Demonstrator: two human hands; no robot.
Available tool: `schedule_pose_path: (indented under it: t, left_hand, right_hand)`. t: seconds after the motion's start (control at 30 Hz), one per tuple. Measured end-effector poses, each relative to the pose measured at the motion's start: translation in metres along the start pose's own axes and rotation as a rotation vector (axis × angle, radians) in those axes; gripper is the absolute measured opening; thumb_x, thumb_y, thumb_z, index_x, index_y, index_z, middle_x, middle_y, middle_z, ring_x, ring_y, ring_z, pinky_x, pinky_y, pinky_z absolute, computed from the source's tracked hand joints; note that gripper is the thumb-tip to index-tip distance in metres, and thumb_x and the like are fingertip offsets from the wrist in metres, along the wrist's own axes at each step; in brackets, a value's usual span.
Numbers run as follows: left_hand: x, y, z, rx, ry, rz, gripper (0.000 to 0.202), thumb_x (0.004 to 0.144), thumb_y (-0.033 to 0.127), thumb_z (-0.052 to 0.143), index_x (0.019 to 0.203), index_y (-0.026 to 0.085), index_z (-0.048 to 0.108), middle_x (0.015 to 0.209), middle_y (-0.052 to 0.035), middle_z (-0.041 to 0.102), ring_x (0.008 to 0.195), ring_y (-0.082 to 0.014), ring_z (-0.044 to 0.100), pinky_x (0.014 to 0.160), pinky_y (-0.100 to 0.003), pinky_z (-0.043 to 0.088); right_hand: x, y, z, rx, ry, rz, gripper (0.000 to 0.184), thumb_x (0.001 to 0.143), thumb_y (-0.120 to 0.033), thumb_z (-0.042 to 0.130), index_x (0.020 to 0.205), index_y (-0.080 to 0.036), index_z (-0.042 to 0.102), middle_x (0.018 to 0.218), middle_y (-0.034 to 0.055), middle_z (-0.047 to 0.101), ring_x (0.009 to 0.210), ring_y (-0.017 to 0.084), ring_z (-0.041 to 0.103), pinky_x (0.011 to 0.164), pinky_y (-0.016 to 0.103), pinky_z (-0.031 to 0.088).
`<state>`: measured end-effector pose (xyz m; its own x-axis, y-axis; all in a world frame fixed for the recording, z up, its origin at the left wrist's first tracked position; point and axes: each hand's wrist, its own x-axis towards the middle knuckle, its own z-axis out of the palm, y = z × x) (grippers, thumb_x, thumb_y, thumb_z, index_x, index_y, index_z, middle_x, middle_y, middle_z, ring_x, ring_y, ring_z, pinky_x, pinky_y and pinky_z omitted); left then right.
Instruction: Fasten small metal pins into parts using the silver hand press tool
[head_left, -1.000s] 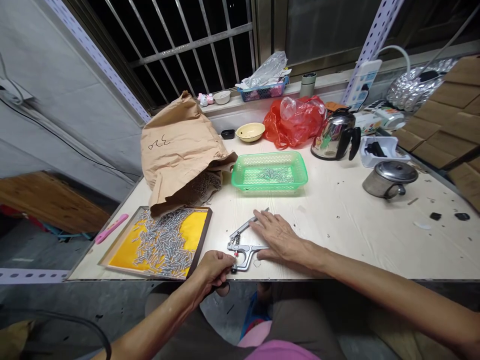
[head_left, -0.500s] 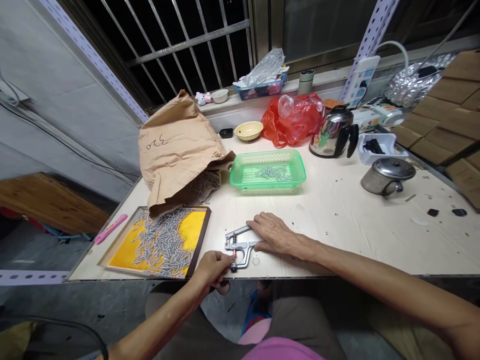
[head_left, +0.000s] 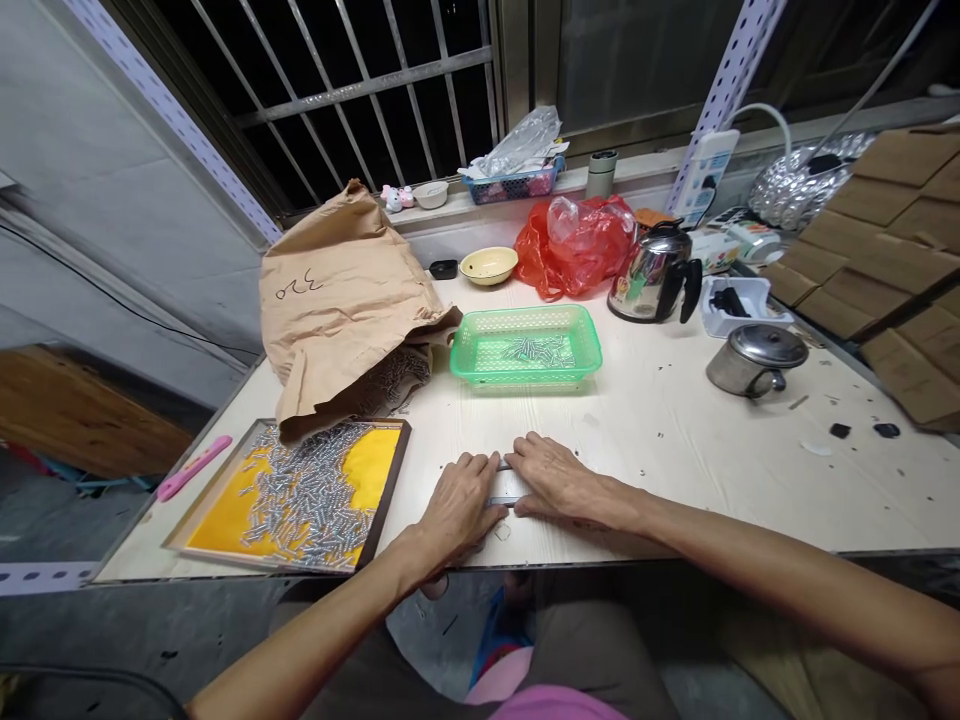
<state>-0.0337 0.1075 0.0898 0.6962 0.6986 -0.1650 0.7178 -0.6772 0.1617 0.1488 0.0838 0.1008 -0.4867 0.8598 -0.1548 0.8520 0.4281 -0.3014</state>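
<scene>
Grey metal press pliers [head_left: 504,501] lie on the table near its front edge, with only parts of the two handles showing between my hands. My left hand [head_left: 459,508] is closed over the head end and hides it. My right hand [head_left: 559,483] grips the handle ends, thumb on the lower handle and fingers on the upper one. To the left, small silvery metal pieces [head_left: 307,500] are heaped in a shallow tray [head_left: 385,500] with a yellow bottom. Beyond my hands a green plastic basket [head_left: 525,376] holds more thin silvery pieces [head_left: 541,350].
A brown paper bag [head_left: 345,300] leans over the tray's far edge, spilling similar pieces. A pink-handled tool [head_left: 195,468] lies left of the tray. At the back are a yellow bowl [head_left: 489,266], a red plastic bag [head_left: 574,250], a kettle [head_left: 651,275] and a lidded metal cup [head_left: 756,360].
My left hand has gone from pinching a small piece at the pliers' jaw to covering the pliers' head. My right hand stays on the handles. The view has shifted slightly.
</scene>
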Motion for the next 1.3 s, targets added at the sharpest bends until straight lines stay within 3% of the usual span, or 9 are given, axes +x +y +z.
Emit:
schedule_pose_path:
  t: [0.2,0.4,0.5,0.63,0.73,0.87,1.07,1.2,1.3]
  left_hand:
    - [0.009,0.004,-0.001,-0.035,-0.028,-0.001,0.016,0.082,0.027,0.055,0.094,0.017,0.058,0.096,-0.0076,0.057,0.094,-0.023,0.049,0.079,-0.035,0.043]
    - [0.016,0.003,0.001,-0.039,-0.017,-0.034,0.012,0.084,0.026,0.053,0.08,0.017,0.059,0.086,-0.0067,0.057,0.089,-0.0222,0.051,0.075,-0.033,0.044]
    - [0.012,0.003,0.003,-0.021,0.029,-0.051,0.014,0.084,0.027,0.054,0.091,0.017,0.06,0.092,-0.0075,0.059,0.093,-0.0235,0.052,0.078,-0.035,0.046]
    - [-0.008,0.01,0.022,-0.035,0.201,-0.073,0.031,0.086,0.023,0.051,0.116,0.015,0.052,0.122,-0.0119,0.054,0.115,-0.0257,0.048,0.094,-0.041,0.044]
    - [-0.022,0.025,0.043,-0.064,0.319,-0.017,0.033,0.089,0.019,0.044,0.122,0.016,0.049,0.135,-0.0128,0.047,0.129,-0.0272,0.039,0.103,-0.045,0.039]
    - [-0.031,0.046,0.06,-0.126,0.343,0.052,0.035,0.092,0.02,0.04,0.125,0.019,0.048,0.134,-0.0103,0.05,0.131,-0.0263,0.038,0.105,-0.048,0.038]
    - [-0.033,0.054,0.059,-0.147,0.343,0.08,0.033,0.091,0.017,0.041,0.123,0.017,0.051,0.128,-0.0097,0.056,0.126,-0.0248,0.044,0.107,-0.049,0.036]
    - [-0.036,0.057,0.062,-0.157,0.365,0.047,0.037,0.089,0.015,0.043,0.126,0.017,0.049,0.125,-0.0111,0.057,0.121,-0.026,0.049,0.101,-0.047,0.041]
    - [-0.039,0.057,0.074,-0.152,0.287,-0.009,0.031,0.082,0.011,0.046,0.109,0.016,0.061,0.102,-0.0111,0.067,0.095,-0.0271,0.063,0.083,-0.042,0.053]
  right_hand:
    - [0.004,-0.003,-0.003,0.055,-0.025,0.038,0.021,0.083,-0.029,0.062,0.095,-0.012,0.062,0.1,0.01,0.059,0.094,0.021,0.052,0.076,0.029,0.04]
    - [0.01,-0.005,0.005,0.018,-0.046,0.102,0.016,0.089,-0.026,0.052,0.091,-0.014,0.064,0.093,0.0089,0.062,0.089,0.02,0.056,0.071,0.027,0.039]
    - [0.008,-0.002,0.008,-0.012,0.03,0.083,0.018,0.087,-0.027,0.055,0.098,-0.015,0.062,0.098,0.0092,0.06,0.092,0.021,0.053,0.073,0.028,0.04]
    - [0.005,0.012,0.01,0.015,0.118,-0.031,0.041,0.079,-0.044,0.064,0.106,-0.014,0.059,0.103,0.011,0.056,0.096,0.024,0.048,0.078,0.032,0.04]
    - [0.007,0.022,0.012,0.074,0.139,-0.057,0.031,0.089,-0.04,0.052,0.103,-0.014,0.061,0.097,0.0095,0.058,0.091,0.021,0.049,0.079,0.031,0.039]
    - [0.018,0.032,0.017,0.054,0.213,0.02,0.016,0.091,-0.023,0.05,0.095,-0.015,0.063,0.095,0.0079,0.06,0.092,0.019,0.049,0.081,0.03,0.036]
    - [0.041,0.032,0.004,-0.04,0.203,0.051,0.015,0.09,-0.023,0.051,0.088,-0.016,0.064,0.089,0.0071,0.061,0.087,0.019,0.049,0.076,0.031,0.034]
    - [0.052,-0.012,0.007,-0.068,0.163,-0.246,0.014,0.089,-0.025,0.053,0.094,-0.023,0.066,0.095,0.0054,0.059,0.09,0.019,0.045,0.072,0.031,0.032]
    - [0.061,-0.048,0.021,-0.135,0.114,-0.519,0.012,0.087,-0.025,0.056,0.082,-0.023,0.066,0.093,0.0057,0.057,0.091,0.021,0.042,0.069,0.032,0.032]
